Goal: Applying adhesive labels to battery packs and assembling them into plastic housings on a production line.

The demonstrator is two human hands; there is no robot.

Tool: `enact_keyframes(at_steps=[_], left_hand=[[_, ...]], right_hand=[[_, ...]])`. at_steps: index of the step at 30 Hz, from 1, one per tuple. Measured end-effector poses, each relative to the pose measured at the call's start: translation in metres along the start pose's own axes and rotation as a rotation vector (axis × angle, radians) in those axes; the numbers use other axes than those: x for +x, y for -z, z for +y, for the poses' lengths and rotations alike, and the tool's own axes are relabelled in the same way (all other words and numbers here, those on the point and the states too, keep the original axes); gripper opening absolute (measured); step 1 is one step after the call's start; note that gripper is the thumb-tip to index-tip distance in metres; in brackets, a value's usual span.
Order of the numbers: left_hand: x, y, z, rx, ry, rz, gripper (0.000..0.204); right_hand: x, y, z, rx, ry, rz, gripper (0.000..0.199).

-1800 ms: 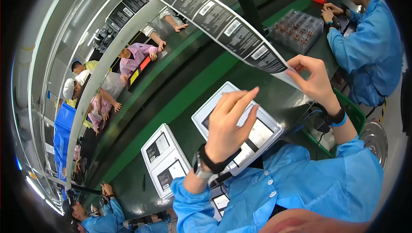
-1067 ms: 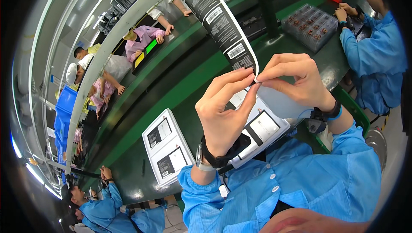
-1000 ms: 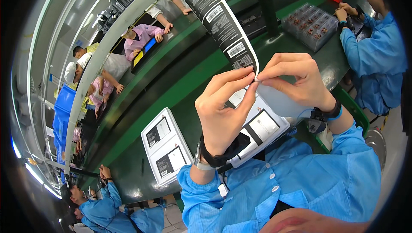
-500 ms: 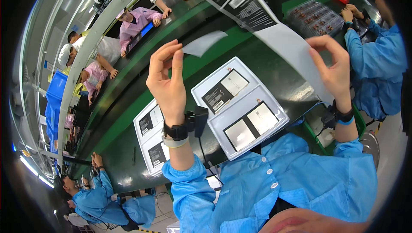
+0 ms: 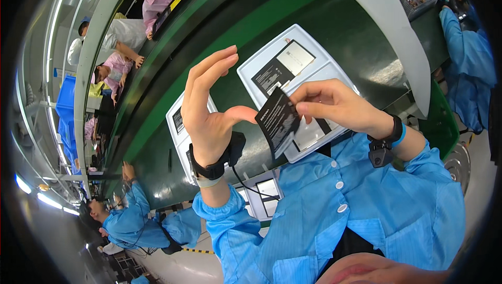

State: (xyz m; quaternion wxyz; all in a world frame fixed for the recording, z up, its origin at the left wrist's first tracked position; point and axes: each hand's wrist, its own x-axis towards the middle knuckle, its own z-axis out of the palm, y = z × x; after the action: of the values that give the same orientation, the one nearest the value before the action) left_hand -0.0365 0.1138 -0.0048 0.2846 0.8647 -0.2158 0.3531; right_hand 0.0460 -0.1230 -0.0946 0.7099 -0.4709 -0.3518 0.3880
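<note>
Head view: I see right hand (image 5: 334,103) pinching black label (image 5: 277,121) by upper edge, long axis hanging down-left. Left hand (image 5: 209,109) spread, empty, thumb tip just beside label. Grey tray (image 5: 251,72) directly beneath.

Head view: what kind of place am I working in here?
Probably a factory assembly line: a long green conveyor belt carries grey trays, and workers in blue smocks line it.

A small black label (image 5: 277,119) with white print hangs tilted, pinched at its upper edge. It floats just above a grey tray (image 5: 293,83) on the green belt.
</note>
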Motion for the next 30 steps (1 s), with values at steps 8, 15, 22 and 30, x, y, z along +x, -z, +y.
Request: enact_keyframes(at_steps=[8, 15, 22, 30], left_hand=[[-0.04, 0.016, 0.0, 0.168, 0.129, -0.07, 0.077], [-0.102, -0.017, 0.021, 0.351, 0.288, -0.393, 0.044], [-0.178, -0.076, 0.051, 0.304, 0.439, -0.432, 0.047], [-0.19, -0.092, 0.05, 0.28, 0.47, -0.377, 0.051]], right_hand=[[-0.001, -0.004, 0.005, -0.13, -0.055, 0.148, 0.012], [-0.026, 0.035, 0.021, -0.676, -0.127, 0.43, 0.009], [-0.045, 0.048, 0.03, -0.267, -0.33, 0.432, 0.008], [-0.021, 0.018, 0.053, -0.434, -0.379, 0.427, 0.01]])
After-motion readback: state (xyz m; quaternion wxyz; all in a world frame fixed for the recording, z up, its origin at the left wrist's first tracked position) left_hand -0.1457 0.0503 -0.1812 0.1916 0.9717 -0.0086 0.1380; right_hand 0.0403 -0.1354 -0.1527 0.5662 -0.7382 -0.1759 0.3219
